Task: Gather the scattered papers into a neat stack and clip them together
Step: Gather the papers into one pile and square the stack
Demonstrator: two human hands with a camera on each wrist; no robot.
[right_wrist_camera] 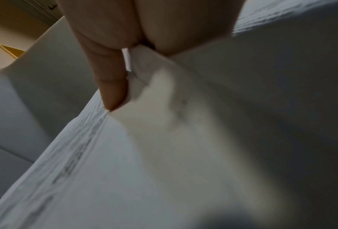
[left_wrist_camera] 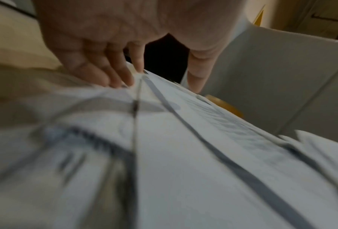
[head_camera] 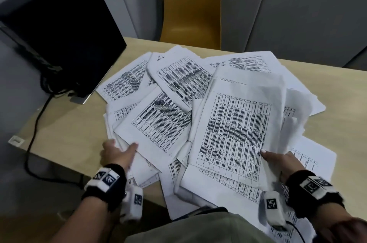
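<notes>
Many white sheets printed with tables, the scattered papers (head_camera: pixel 174 82), lie overlapping across the beige table (head_camera: pixel 65 123). My left hand (head_camera: pixel 122 148) rests at the pile's near left edge. Its thumb lies on a sheet (head_camera: pixel 156 123), and in the left wrist view its fingers (left_wrist_camera: pixel 113 74) are nearly straight and touch the paper edges (left_wrist_camera: pixel 183 155). My right hand (head_camera: pixel 278 160) pinches a lifted bundle of sheets (head_camera: pixel 236 127), thumb on top and fingers hidden beneath. In the right wrist view the thumb (right_wrist_camera: pixel 111 80) presses on that bundle (right_wrist_camera: pixel 144 170). I see no clip.
The black back of a monitor (head_camera: pixel 59 24) stands at the table's far left, with a black cable (head_camera: pixel 33 133) trailing over the left edge. A yellow chair (head_camera: pixel 191 10) stands behind the table. Some sheets overhang the near edge by my body.
</notes>
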